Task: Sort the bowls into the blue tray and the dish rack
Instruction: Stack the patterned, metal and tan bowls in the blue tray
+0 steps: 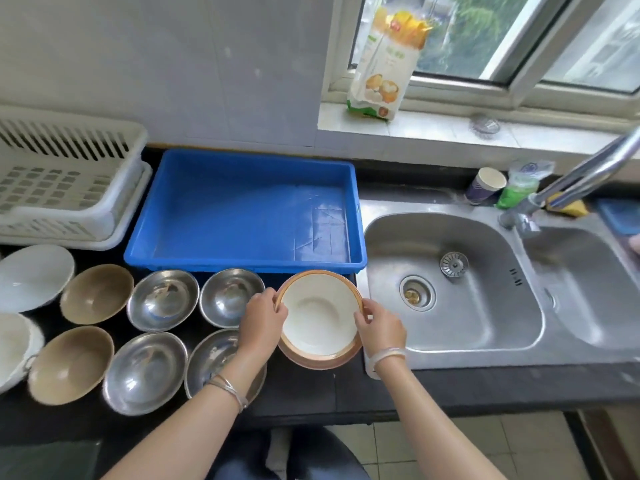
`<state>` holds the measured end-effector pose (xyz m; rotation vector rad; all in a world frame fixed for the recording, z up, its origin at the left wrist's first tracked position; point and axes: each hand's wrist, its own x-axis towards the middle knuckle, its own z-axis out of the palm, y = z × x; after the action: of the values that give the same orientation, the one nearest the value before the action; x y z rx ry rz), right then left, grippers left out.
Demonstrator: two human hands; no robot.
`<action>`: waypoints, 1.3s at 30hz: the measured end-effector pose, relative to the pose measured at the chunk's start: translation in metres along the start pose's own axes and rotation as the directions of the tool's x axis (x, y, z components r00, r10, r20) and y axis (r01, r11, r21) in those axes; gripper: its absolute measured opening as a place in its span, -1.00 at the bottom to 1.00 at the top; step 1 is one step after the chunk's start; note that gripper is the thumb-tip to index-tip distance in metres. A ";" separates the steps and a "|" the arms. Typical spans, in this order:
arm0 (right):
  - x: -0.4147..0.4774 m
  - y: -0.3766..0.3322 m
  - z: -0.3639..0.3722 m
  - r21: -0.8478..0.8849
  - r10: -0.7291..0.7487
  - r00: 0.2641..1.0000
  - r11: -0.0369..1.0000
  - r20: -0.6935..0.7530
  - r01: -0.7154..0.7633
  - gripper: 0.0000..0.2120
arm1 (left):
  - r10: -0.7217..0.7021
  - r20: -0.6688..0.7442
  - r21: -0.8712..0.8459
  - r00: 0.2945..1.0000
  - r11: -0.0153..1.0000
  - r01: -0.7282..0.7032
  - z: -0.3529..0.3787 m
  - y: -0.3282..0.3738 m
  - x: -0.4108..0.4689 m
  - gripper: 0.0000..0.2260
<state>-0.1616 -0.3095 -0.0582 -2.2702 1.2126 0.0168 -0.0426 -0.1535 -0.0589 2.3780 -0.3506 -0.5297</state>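
Two orange-rimmed bowls [311,362] are sitting stacked just near of the blue tray [242,216], left hand [263,320] and right hand [381,329] each gripping the top bowl [318,313] by its rim. Four steel bowls [162,299], two brown bowls [97,294] and two white bowls [34,275] are lying to the left. Blue tray and dish rack [69,178] are showing bare floors.

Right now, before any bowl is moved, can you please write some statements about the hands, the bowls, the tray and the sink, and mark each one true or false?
1. The left hand and the right hand both hold the orange-rimmed bowl by its rim. True.
2. The blue tray already holds a steel bowl. False: nothing lies in it; the steel bowls stand on the counter in front of it.
3. The dish rack stands to the left of the blue tray. True.
4. A bowl lies in the sink. False: only a drain strainer lies there.
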 end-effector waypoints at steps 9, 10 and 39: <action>-0.013 -0.007 0.002 0.135 0.134 0.990 0.982 -0.033 -0.129 -0.82 | 0.088 0.011 0.080 0.996 0.993 -0.089 -0.006 0.008 0.001 -0.90; -0.014 -0.006 -0.002 0.149 0.139 0.990 0.980 -0.037 -0.132 -0.82 | 0.092 0.016 0.070 0.996 0.993 -0.093 -0.007 0.011 0.001 -0.91; -0.046 0.112 -0.077 0.313 0.455 0.885 0.859 -0.102 -0.406 -0.86 | 0.233 0.342 0.025 0.910 0.966 -0.257 0.088 0.096 -0.029 -0.89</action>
<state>-0.2940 -0.3603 -0.0337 -1.7412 1.6820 -0.1789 -0.1190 -0.2627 -0.0480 2.2594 -0.8227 -0.8162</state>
